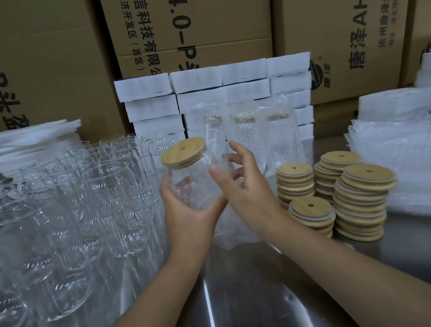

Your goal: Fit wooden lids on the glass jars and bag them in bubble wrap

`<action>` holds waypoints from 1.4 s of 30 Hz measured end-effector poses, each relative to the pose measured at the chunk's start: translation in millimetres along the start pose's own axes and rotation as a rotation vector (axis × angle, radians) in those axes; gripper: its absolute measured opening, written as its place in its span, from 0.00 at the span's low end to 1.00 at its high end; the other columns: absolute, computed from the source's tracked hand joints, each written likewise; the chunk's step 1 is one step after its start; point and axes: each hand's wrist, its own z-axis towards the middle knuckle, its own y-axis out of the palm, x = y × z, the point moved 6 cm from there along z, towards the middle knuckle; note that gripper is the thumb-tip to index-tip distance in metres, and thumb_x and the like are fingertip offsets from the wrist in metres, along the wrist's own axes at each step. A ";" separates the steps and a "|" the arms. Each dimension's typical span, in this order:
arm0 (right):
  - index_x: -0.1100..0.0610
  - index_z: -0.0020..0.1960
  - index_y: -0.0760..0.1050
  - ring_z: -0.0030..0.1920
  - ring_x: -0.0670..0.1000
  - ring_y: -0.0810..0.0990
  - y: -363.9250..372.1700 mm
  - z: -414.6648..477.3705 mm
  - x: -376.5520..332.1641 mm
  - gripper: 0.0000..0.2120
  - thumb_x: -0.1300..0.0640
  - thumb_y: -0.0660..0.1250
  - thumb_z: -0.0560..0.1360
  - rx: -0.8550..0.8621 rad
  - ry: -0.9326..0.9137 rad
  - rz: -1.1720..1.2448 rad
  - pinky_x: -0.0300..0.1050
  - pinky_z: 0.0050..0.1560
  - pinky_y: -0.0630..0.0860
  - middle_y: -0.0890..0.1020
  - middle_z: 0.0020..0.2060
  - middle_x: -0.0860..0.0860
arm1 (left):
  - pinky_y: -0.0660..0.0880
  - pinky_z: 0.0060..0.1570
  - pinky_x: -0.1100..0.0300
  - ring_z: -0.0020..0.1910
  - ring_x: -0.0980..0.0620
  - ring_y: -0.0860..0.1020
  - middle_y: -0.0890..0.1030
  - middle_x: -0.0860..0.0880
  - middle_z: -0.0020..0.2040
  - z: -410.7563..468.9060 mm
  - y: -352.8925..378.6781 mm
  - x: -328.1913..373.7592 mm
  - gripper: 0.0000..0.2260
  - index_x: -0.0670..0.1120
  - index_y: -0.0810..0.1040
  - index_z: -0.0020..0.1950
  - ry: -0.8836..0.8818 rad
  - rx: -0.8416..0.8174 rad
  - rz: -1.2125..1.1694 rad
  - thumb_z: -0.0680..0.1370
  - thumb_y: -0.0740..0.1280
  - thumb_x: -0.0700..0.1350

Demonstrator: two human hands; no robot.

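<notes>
tan wooden lids, clear glass jars, brown cartons

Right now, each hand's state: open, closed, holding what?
Left hand: closed round the lidded glass jar.
Right hand: open, fingers spread, thumb by the jar, nothing gripped.

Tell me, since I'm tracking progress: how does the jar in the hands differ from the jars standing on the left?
The held jar wears a wooden lid; the left jars are open-topped. The held jar is lifted and tilted in the left hand; the left jars stand upright on the table. Both are clear glass.
</notes>
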 end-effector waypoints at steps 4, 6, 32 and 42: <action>0.47 0.73 0.61 0.63 0.37 0.68 0.2 2.9 6.7 0.20 0.52 0.56 0.82 -0.113 0.031 0.054 0.32 0.61 0.65 0.70 0.66 0.45 | 0.72 0.57 0.69 0.59 0.63 0.76 0.76 0.53 0.61 -1.7 -9.8 8.9 0.45 0.54 0.59 0.73 0.062 0.143 -0.010 0.62 0.80 0.54; 0.47 0.75 0.60 0.66 0.36 0.64 8.2 0.9 13.1 0.26 0.52 0.61 0.78 -0.305 0.090 0.027 0.29 0.60 0.65 0.67 0.70 0.45 | 0.72 0.58 0.69 0.60 0.62 0.76 0.75 0.51 0.64 -2.4 -13.6 13.7 0.44 0.54 0.57 0.73 0.085 0.205 -0.060 0.64 0.79 0.54; 0.32 0.72 0.40 0.59 0.29 0.60 -5.4 6.5 19.4 0.57 0.33 0.76 0.57 -0.008 0.072 -0.007 0.18 0.43 0.59 0.58 0.59 0.36 | 0.69 0.66 0.62 0.68 0.62 0.70 0.73 0.54 0.68 0.5 1.9 6.7 0.42 0.50 0.64 0.72 -0.055 -0.089 0.011 0.63 0.67 0.67; 0.30 0.71 0.40 0.63 0.41 0.69 -13.7 3.6 -18.0 0.53 0.36 0.76 0.63 0.082 -0.267 -0.457 0.43 0.53 0.75 0.66 0.69 0.45 | 0.67 0.55 0.76 0.57 0.72 0.74 0.80 0.67 0.55 -2.2 7.7 26.3 0.18 0.60 0.72 0.63 0.068 -0.134 -0.061 0.74 0.63 0.51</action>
